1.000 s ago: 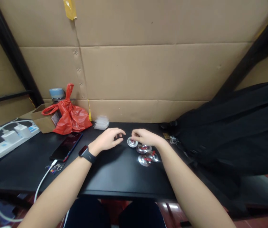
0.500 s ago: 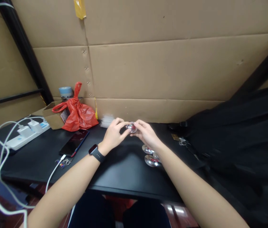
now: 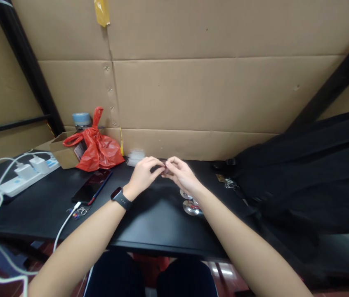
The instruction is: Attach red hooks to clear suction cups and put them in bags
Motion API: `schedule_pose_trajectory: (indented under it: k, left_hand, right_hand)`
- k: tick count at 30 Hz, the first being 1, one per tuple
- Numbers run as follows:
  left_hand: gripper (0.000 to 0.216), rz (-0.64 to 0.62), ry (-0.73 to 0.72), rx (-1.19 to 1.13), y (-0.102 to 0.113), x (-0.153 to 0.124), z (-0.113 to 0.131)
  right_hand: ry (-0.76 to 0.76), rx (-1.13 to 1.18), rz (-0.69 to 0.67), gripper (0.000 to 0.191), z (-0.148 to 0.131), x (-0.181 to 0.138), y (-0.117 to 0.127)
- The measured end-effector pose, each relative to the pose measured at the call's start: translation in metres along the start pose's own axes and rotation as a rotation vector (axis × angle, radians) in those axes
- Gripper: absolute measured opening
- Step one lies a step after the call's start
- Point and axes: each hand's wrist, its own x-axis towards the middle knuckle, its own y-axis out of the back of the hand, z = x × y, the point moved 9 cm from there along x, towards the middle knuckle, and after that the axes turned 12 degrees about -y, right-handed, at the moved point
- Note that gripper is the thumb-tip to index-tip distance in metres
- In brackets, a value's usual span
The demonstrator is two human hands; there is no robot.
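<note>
Over the far part of the black table, my left hand (image 3: 143,176) and my right hand (image 3: 183,178) meet fingertip to fingertip. Both are closed in a pinch on one small clear suction cup (image 3: 165,168), mostly hidden by the fingers. Below my right wrist lie several more clear, shiny suction cups (image 3: 190,208) with bits of red on them. My right forearm partly covers that group. A dark watch (image 3: 121,197) is on my left wrist.
On the left are a phone (image 3: 91,187) with a charging cable, keys (image 3: 81,212), a power strip (image 3: 29,175), a red plastic bag (image 3: 100,150) and a small cardboard box (image 3: 64,152). Clear plastic pieces (image 3: 136,157) lie behind my left hand. A black bag (image 3: 301,177) fills the right side.
The held suction cup has turned and shows less between the fingers, which have closed in around it. The whole view has shifted slightly.
</note>
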Motion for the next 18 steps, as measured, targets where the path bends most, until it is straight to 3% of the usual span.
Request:
schedule_pose_trajectory:
  k: [6, 9, 11, 15, 18]
  left_hand:
    - [0.009, -0.095, -0.010, 0.019, -0.006, -0.001, -0.007]
    - [0.011, -0.141, 0.003, 0.075, 0.000, -0.002, -0.021]
    - [0.011, -0.200, 0.038, 0.115, 0.006, -0.004, -0.036]
    - [0.011, -0.342, 0.129, 0.084, 0.019, -0.015, -0.066]
    - [0.013, -0.418, 0.173, -0.002, 0.024, -0.025, -0.079]
  right_hand:
    - [0.032, -0.043, 0.018, 0.039, 0.001, 0.005, 0.004]
    - [0.075, -0.132, 0.086, 0.042, -0.008, 0.009, 0.026]
    - [0.127, -0.284, 0.205, 0.041, -0.021, 0.008, 0.054]
    - [0.168, -0.912, 0.471, 0.027, -0.043, -0.001, 0.106]
    - [0.081, -1.124, 0.517, 0.025, -0.037, -0.001, 0.133]
